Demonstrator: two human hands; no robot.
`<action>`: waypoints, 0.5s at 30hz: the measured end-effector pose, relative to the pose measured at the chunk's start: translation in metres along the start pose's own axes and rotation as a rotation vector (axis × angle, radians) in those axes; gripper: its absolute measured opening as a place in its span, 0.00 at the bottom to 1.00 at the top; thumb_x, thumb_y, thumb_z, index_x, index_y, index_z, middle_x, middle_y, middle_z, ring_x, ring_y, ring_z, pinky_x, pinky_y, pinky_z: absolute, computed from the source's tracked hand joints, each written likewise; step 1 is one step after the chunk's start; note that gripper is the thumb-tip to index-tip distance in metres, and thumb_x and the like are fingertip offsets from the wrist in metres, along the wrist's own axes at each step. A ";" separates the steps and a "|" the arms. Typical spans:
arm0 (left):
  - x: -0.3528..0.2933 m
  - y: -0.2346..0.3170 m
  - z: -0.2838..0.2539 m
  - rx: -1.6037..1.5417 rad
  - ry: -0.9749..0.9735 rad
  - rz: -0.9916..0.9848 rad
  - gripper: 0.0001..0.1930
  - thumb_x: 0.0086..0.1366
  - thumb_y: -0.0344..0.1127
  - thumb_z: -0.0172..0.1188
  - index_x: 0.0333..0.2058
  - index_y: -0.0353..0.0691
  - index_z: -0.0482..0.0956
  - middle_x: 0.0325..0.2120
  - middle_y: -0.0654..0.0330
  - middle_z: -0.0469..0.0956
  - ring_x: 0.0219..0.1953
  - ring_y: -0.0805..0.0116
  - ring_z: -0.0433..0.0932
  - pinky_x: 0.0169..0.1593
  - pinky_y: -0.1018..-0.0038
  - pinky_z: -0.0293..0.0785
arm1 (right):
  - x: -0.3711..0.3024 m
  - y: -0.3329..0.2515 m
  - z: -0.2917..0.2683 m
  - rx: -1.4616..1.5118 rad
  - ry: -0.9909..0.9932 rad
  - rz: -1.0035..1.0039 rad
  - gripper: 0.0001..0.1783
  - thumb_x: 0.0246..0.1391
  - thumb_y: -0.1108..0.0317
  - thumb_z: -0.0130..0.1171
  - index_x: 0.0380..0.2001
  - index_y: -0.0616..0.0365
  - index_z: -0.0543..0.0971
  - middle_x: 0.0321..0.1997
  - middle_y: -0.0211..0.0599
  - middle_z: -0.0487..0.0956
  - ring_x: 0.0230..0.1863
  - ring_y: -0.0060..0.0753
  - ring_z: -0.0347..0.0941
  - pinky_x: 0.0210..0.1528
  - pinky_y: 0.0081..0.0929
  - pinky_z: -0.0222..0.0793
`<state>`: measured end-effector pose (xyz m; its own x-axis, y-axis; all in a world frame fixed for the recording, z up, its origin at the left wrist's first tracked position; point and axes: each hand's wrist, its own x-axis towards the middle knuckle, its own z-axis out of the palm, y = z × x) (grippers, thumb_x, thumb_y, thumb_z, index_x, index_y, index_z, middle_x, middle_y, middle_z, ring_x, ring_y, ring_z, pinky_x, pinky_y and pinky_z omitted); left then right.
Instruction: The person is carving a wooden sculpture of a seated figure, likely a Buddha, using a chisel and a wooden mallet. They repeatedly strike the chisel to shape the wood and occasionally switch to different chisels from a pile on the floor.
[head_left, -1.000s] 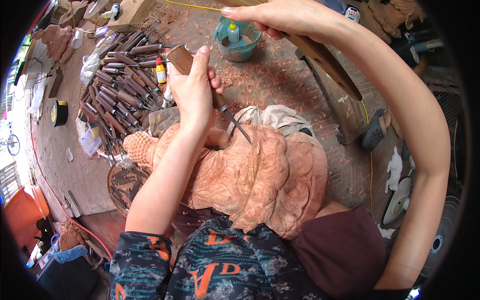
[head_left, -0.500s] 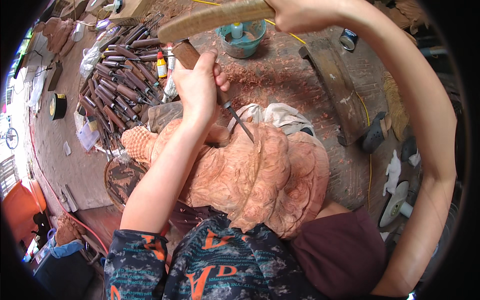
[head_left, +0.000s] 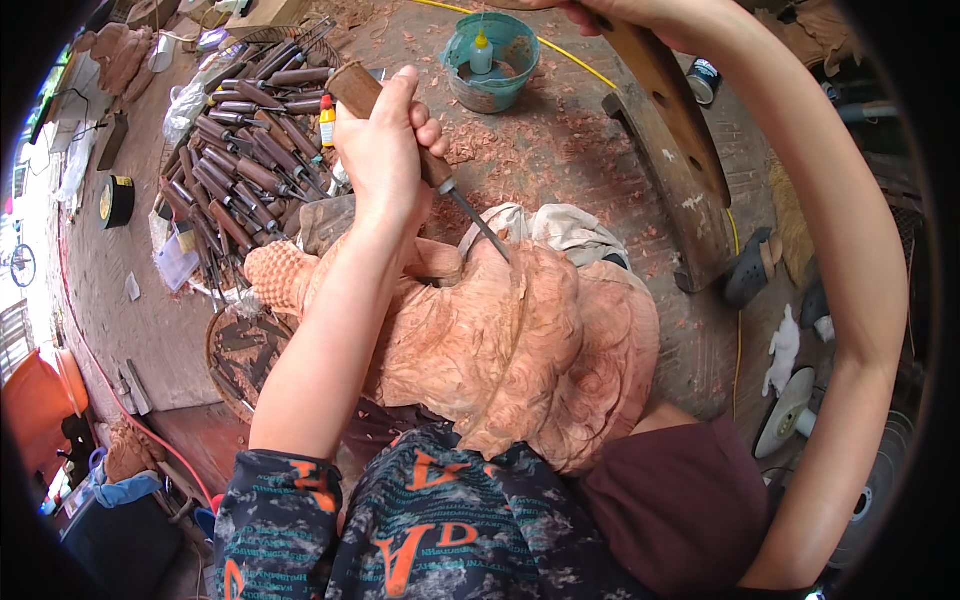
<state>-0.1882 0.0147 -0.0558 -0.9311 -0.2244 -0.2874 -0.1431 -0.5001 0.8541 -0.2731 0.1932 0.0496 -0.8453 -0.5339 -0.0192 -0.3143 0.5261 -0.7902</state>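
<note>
My left hand (head_left: 378, 160) is closed round the wooden handle of a chisel (head_left: 437, 172). The chisel slants down to the right, its steel tip touching a carved reddish wooden figure (head_left: 470, 330) across my lap. The figure's knobbly end (head_left: 275, 278) lies at the left. At the top edge my right hand (head_left: 645, 18) is raised and partly cut off, its fingers curled on a wooden club (head_left: 515, 4), of which only a sliver shows. Under that hand runs a curved brown wooden piece with holes (head_left: 690, 135); whether it is joined to the club I cannot tell.
Many wooden-handled carving tools (head_left: 235, 165) lie heaped at the left, with a small yellow bottle (head_left: 327, 122) beside them. A teal bucket (head_left: 490, 85) holds a clear bottle. Wood shavings cover the bench, where a yellow cord (head_left: 580, 65) runs. A disc tool (head_left: 785, 415) sits at right.
My right hand and the club have lifted away from the chisel's butt, toward the top edge. The chisel has tilted and shifted slightly; its tip is still at the figure.
</note>
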 end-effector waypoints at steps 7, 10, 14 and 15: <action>-0.008 -0.006 0.003 0.082 -0.078 -0.091 0.10 0.60 0.33 0.58 0.30 0.43 0.63 0.15 0.68 0.61 0.15 0.80 0.60 0.17 0.82 0.58 | -0.009 -0.024 0.008 0.025 0.044 0.216 0.17 0.42 0.75 0.56 0.39 0.62 0.69 0.20 0.30 0.68 0.17 0.18 0.61 0.17 0.19 0.56; -0.008 -0.007 0.006 0.104 -0.112 -0.087 0.11 0.59 0.31 0.58 0.30 0.42 0.62 0.15 0.67 0.62 0.14 0.79 0.61 0.16 0.81 0.59 | -0.008 -0.028 0.013 0.051 0.055 0.271 0.17 0.42 0.76 0.57 0.39 0.62 0.69 0.20 0.29 0.68 0.17 0.18 0.60 0.18 0.19 0.56; -0.004 -0.008 0.010 0.132 -0.139 -0.094 0.10 0.59 0.29 0.58 0.28 0.41 0.62 0.15 0.66 0.63 0.13 0.78 0.61 0.16 0.79 0.60 | -0.009 -0.017 0.000 0.040 -0.147 0.329 0.19 0.43 0.76 0.57 0.42 0.63 0.70 0.21 0.29 0.69 0.17 0.18 0.60 0.19 0.19 0.57; -0.005 -0.008 0.010 0.138 -0.135 -0.101 0.10 0.58 0.29 0.58 0.28 0.40 0.62 0.14 0.66 0.63 0.13 0.78 0.61 0.16 0.79 0.60 | -0.006 -0.014 0.000 0.015 -0.158 0.329 0.19 0.43 0.76 0.57 0.42 0.63 0.70 0.21 0.30 0.69 0.17 0.19 0.60 0.19 0.20 0.57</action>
<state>-0.1862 0.0284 -0.0572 -0.9450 -0.0601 -0.3216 -0.2737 -0.3928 0.8779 -0.2634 0.1892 0.0605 -0.8228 -0.4336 -0.3675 -0.0289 0.6776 -0.7348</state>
